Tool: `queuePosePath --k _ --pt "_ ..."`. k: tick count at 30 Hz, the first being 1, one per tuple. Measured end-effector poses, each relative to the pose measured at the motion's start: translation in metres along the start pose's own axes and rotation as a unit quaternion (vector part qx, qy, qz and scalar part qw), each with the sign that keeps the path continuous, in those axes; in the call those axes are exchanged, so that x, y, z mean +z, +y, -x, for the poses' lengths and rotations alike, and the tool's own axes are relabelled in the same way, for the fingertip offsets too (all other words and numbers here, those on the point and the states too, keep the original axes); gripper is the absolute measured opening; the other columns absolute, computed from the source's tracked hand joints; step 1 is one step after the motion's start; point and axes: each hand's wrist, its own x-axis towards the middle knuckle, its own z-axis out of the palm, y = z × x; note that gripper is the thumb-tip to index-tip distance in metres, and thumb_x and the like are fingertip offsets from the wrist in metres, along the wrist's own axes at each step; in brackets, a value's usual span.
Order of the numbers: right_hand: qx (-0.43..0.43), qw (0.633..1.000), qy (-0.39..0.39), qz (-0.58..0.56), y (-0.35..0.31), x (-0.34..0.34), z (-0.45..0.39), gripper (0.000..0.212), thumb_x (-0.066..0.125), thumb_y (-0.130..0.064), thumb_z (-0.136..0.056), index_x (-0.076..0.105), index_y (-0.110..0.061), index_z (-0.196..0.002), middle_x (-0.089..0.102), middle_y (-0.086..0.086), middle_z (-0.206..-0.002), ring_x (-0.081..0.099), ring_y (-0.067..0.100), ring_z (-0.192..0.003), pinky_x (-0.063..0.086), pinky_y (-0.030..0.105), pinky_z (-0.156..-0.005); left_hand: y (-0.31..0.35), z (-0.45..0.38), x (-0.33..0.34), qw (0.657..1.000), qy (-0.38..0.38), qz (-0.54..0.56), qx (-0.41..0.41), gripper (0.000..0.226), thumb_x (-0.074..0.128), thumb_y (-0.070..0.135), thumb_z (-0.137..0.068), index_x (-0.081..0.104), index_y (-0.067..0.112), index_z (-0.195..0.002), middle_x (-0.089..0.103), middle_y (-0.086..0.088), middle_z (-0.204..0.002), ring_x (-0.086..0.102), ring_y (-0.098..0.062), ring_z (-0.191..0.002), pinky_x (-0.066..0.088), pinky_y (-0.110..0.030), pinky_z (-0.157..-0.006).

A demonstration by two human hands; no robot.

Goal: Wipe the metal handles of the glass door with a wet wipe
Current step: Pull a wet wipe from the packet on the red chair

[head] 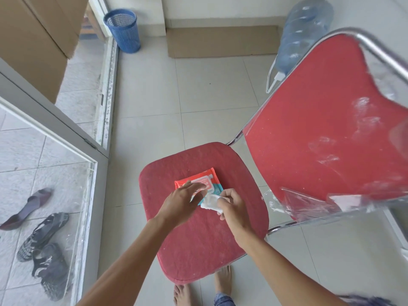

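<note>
On the red chair seat (198,246) in my head view, my left hand (181,202) lies flat, half hiding the wipes pack (208,181), while my right hand (231,206) has its grip pinching a crumpled wet wipe (210,203).

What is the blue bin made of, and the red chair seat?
The blue bin looks like plastic: a moulded lattice of small holes, evenly coloured. The red chair seat looks like padded fabric, matte, dusty and softly rounded; the chair frame looks like shiny chromed metal tube.
</note>
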Motion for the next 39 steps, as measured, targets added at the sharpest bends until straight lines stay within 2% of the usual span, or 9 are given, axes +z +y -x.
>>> queuePosePath --k 2,9,17,22,24,28,31,34,39 --pt "-0.002 1.0 0.008 -0.022 -0.017 -0.002 0.016 0.011 0.059 -0.003 -0.084 0.064 -0.006 -0.093 0.066 0.002 -0.074 0.054 0.011 -0.056 0.045 0.018 -0.047 0.015 0.014 -0.011 0.999 0.009 0.04 0.002 0.035 0.044 0.036 -0.104 0.054 0.033 -0.138 0.057 0.009 -0.142 0.057 -0.016 -0.128 0.052 -0.04 -0.1" --pt "-0.036 0.997 -0.017 -0.064 -0.076 -0.012 0.083 0.011 0.064 -0.009 -0.089 0.074 -0.012 -0.092 0.061 0.0 -0.066 0.054 0.011 -0.06 0.046 0.024 -0.056 0.076 0.076 -0.052 0.986 0.104 0.107 0.075 0.035 0.058 0.032 -0.1 0.056 0.03 -0.135 0.063 0.013 -0.133 0.059 -0.007 -0.122 0.051 -0.034 -0.1" --pt "-0.09 0.991 -0.032 -0.089 -0.137 -0.042 0.17 0.014 0.069 -0.021 -0.094 0.066 -0.009 -0.088 0.057 -0.001 -0.062 0.05 0.013 -0.055 0.046 0.026 -0.058 0.141 0.145 -0.103 0.963 0.174 0.162 0.129 0.015 0.063 0.022 -0.096 0.066 0.026 -0.111 0.072 0.013 -0.101 0.067 0.001 -0.096 0.055 -0.022 -0.082" --pt "-0.115 0.985 -0.059 -0.118 -0.168 -0.058 0.226 0.026 0.072 -0.027 -0.091 0.057 -0.009 -0.08 0.058 -0.001 -0.06 0.053 0.011 -0.053 0.045 0.024 -0.055 0.189 0.2 -0.124 0.953 0.17 0.202 0.151 0.036 0.05 0.065 -0.091 0.069 0.041 -0.108 0.07 0.02 -0.103 0.065 0.004 -0.098 0.055 -0.022 -0.084" --pt "-0.127 0.983 -0.069 -0.114 -0.174 -0.064 0.247 0.029 0.071 -0.029 -0.092 0.053 -0.01 -0.077 0.058 -0.005 -0.057 0.054 0.01 -0.052 0.045 0.024 -0.055 0.202 0.218 -0.128 0.95 0.178 0.204 0.156 0.04 0.052 0.067 -0.088 0.071 0.038 -0.11 0.071 0.018 -0.103 0.066 0.002 -0.097 0.055 -0.024 -0.085" --pt "-0.137 0.981 -0.091 -0.099 -0.176 -0.08 0.287 0.034 0.07 -0.04 -0.09 0.055 -0.01 -0.082 0.071 0.003 -0.069 0.054 0.011 -0.054 0.046 0.03 -0.062 0.218 0.247 -0.126 0.95 0.219 0.155 0.162 0.007 0.067 0.034 -0.094 0.073 0.034 -0.097 0.072 0.017 -0.093 0.068 -0.001 -0.087 0.058 -0.029 -0.077" --pt "-0.144 0.979 -0.124 -0.081 -0.166 -0.095 0.321 0.046 0.069 -0.051 -0.085 0.059 -0.006 -0.089 0.073 0.011 -0.075 0.054 0.014 -0.055 0.045 0.029 -0.059 0.228 0.281 -0.116 0.943 0.255 0.157 0.147 0.023 0.068 0.015 -0.093 0.071 0.036 -0.083 0.072 0.014 -0.083 0.07 -0.008 -0.078 0.06 -0.036 -0.072" --pt "-0.139 0.973 -0.17 -0.071 -0.148 -0.103 0.351 0.035 0.062 -0.043 -0.094 0.063 -0.009 -0.088 0.073 0.008 -0.072 0.055 0.009 -0.05 0.042 0.025 -0.056 0.233 0.319 -0.1 0.941 0.254 0.19 0.114 0.013 0.064 0.021 -0.097 0.072 0.019 -0.087 0.073 0.006 -0.083 0.071 -0.011 -0.076 0.059 -0.037 -0.074" --pt "-0.121 0.969 -0.205 -0.069 -0.112 -0.097 0.393 0.031 0.06 -0.035 -0.099 0.066 -0.015 -0.076 0.068 0.004 -0.067 0.054 0.013 -0.057 0.043 0.026 -0.058 0.243 0.388 -0.079 0.95 0.187 0.239 0.079 0.016 0.065 0.037 -0.095 0.071 0.025 -0.086 0.072 0.009 -0.075 0.066 -0.002 -0.068 0.049 -0.018 -0.065"
